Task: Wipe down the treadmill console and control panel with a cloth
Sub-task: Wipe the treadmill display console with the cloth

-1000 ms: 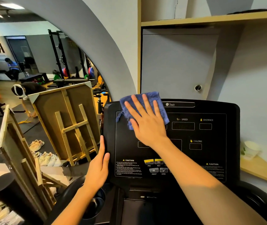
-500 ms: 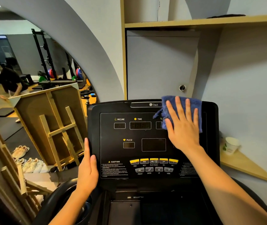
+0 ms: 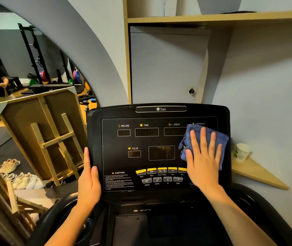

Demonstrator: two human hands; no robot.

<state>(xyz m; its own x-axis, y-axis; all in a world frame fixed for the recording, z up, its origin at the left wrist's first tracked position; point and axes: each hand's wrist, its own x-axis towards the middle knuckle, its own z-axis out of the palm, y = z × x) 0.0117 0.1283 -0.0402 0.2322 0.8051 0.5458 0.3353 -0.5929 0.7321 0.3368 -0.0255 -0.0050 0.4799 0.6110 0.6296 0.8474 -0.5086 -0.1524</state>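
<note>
The black treadmill console (image 3: 159,114) faces me, with dark displays and a row of yellow and grey buttons (image 3: 161,174) on its control panel. My right hand (image 3: 203,162) lies flat, fingers spread, pressing a folded blue cloth (image 3: 219,139) against the panel's right side, below the DISTANCE label. The cloth covers the right-hand displays. My left hand (image 3: 88,183) grips the console's left edge, thumb on the front face.
A white paper cup (image 3: 241,151) stands on a small wooden corner shelf (image 3: 255,173) right of the console. A wooden easel and board (image 3: 49,135) lean at the left, with shoes (image 3: 17,174) on the floor. A wall cabinet (image 3: 166,68) is behind the console.
My right hand has slid the cloth from the panel's upper left across to the right side, then down a little. My left hand has stayed on the left edge.
</note>
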